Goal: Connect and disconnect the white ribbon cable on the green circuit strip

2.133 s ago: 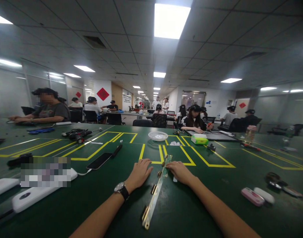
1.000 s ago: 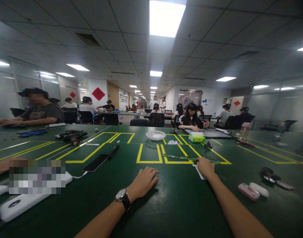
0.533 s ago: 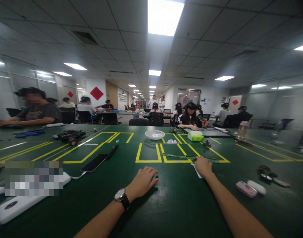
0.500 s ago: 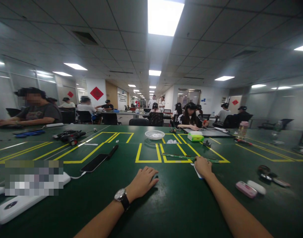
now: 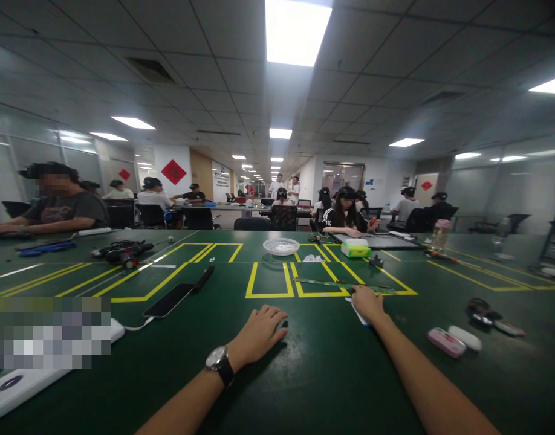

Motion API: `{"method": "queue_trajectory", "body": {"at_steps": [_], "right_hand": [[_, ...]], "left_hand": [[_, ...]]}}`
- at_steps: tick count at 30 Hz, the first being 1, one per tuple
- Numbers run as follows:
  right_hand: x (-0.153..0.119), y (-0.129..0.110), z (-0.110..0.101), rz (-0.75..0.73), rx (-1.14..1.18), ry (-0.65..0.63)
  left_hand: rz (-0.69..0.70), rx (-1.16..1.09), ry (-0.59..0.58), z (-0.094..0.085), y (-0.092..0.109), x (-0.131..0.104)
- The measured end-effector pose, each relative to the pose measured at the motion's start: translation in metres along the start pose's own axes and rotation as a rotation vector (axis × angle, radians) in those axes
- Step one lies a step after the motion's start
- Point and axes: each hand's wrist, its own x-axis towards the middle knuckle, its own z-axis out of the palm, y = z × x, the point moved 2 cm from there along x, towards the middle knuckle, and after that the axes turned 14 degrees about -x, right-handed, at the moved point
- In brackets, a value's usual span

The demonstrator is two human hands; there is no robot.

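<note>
Resting on the green table (image 5: 305, 374), my left hand (image 5: 258, 331) has its fingers apart and holds nothing; a watch (image 5: 217, 359) is on that wrist. Farther forward and to the right, my right hand (image 5: 368, 303) has its fingers bent down at the long thin green strip (image 5: 323, 283). Whether it grips the strip is hidden by the hand. A white and blue flat piece (image 5: 359, 312) shows partly under the right hand's left side. Beyond both hands stands a clear round dish (image 5: 281, 246), with small white scraps (image 5: 312, 258) to its right.
A phone (image 5: 168, 300) on a white cable and a white power strip (image 5: 14, 389) lie at left. Pink (image 5: 446, 342) and white cases lie at right. Farther back are a green tissue pack (image 5: 355, 248), a bottle (image 5: 441, 234), dark tools (image 5: 123, 252) and seated people.
The whole view has shifted slightly, with objects appearing a little farther left. Both hands keep nearly the same pose and place on the table.
</note>
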Motion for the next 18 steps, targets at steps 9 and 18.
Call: {"method": "queue_trajectory", "body": {"at_steps": [9,18], "right_hand": [[0.002,0.003,-0.02,-0.096,-0.003,-0.027],[-0.02,-0.049,-0.036,-0.492,0.07,0.045]], "left_hand": [[-0.006,0.002,-0.011,0.0,0.001,0.001],[-0.017,0.008,0.095,-0.005,0.002,0.004]]}}
